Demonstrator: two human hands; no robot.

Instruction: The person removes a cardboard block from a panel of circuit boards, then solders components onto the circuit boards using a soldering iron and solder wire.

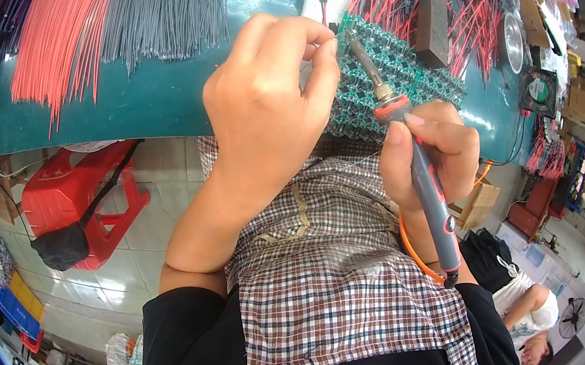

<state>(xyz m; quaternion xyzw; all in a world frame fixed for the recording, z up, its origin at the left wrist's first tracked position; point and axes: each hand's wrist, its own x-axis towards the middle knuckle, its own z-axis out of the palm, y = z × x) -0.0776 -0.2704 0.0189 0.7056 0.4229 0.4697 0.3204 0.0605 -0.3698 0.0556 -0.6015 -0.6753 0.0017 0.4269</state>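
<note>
My right hand (pixel 443 148) grips a soldering iron (pixel 433 201) with a grey and red handle, held like a pen. Its metal tip points up and left, onto or just over the far left part of a panel of small green circuit boards (pixel 385 70). Close to that tip, the thumb and forefinger of my left hand (pixel 269 86) are pinched together. Whatever they pinch is too fine to make out. Beyond the panel lie red wires with black connectors (pixel 394 3). A dark rectangular bar (pixel 430 13) rests at the panel's right side.
Bundles of red wires (pixel 61 50) and grey wires (pixel 163 15) cover the left of the green table (pixel 163 100). More red wires (pixel 475 25), a clear round container (pixel 513 43) and a small fan (pixel 539 92) are at right. A red stool (pixel 62 198) stands on the floor. Another person (pixel 534 306) is at lower right.
</note>
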